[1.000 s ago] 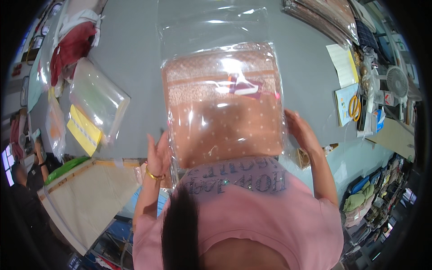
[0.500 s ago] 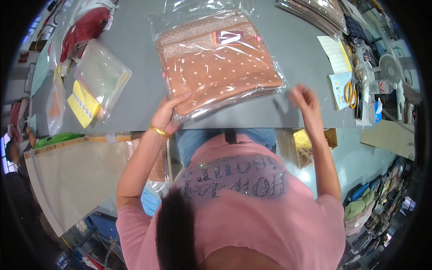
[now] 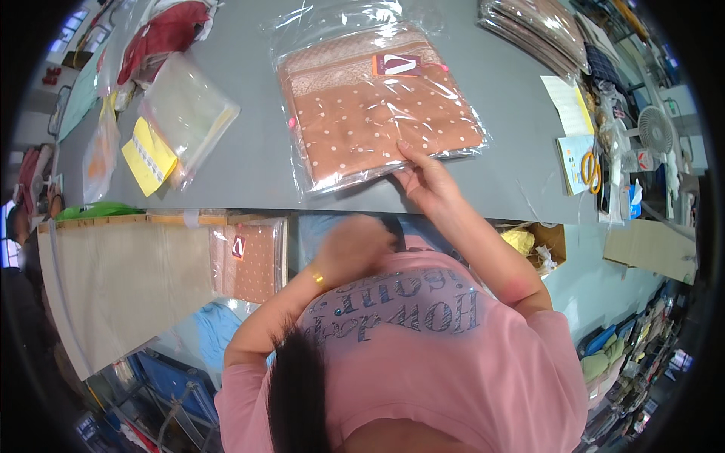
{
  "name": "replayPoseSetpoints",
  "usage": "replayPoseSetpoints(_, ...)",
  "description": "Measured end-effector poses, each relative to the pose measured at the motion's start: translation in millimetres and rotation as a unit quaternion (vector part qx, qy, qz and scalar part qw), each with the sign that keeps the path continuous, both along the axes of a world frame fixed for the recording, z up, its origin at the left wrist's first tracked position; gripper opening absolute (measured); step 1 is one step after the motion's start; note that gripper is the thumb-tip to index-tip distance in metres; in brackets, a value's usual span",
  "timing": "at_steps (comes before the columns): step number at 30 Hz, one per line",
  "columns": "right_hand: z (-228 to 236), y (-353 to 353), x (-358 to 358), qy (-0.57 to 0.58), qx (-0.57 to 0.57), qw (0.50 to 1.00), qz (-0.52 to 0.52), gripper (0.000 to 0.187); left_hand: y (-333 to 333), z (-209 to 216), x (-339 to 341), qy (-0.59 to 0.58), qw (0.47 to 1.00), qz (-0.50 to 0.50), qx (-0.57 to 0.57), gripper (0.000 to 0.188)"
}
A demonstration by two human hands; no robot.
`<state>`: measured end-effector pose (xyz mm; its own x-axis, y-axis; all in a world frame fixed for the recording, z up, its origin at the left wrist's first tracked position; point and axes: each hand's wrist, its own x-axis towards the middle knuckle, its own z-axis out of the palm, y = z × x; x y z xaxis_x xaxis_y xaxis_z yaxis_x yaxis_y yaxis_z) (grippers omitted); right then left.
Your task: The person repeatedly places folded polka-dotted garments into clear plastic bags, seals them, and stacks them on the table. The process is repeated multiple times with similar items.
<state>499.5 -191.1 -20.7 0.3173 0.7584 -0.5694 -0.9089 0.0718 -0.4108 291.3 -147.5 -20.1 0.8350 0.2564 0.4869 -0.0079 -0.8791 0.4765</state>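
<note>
A folded brown cloth with white dots and a patterned border lies in a clear plastic bag (image 3: 362, 121) on the grey table, a dark label near its top edge. My right hand (image 3: 429, 180) grips the bag's near edge, thumb on top and the other fingers curled beneath. Close to my waist, off the table's front edge, my left hand (image 3: 359, 245) is smeared by motion. Its fingers cannot be made out, nor whether they hold anything. Another bagged dotted cloth (image 3: 257, 264) sits below the table edge, left of my left hand.
Clear plastic bags (image 3: 189, 106) and a yellow card (image 3: 149, 158) lie at the left, below red cloth (image 3: 170, 38). On the right are stacked bagged cloths (image 3: 532, 30), orange-handled scissors (image 3: 590, 172) and a small fan (image 3: 655, 130). A cardboard box (image 3: 550, 248) stands under the table's right side.
My left hand has let go of the bag's near left corner and dropped toward my waist. My right hand has come in from the right and taken the bag's near edge.
</note>
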Motion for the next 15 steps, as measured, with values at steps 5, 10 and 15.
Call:
replayPoseSetpoints(5, 14.7, -0.6, -8.7, -0.033, -0.052, 0.998, -0.001, 0.042, 40.0, -58.1, 83.6, 0.142, 0.956, 0.036, -0.254, 0.039)
replayPoseSetpoints(10, -8.7, 38.4, -3.9, -0.113, -0.012, 0.993, -0.043, 0.047, 55.0, -54.2, 105.2, 0.333, 0.920, 0.107, -0.174, 0.045)
replayPoseSetpoints(15, -24.2, 133.7, 24.8, -0.163, 0.025, 0.986, -0.032, 0.052, 54.7, -36.1, 104.8, 0.152, 0.970, 0.191, 0.012, 0.087)
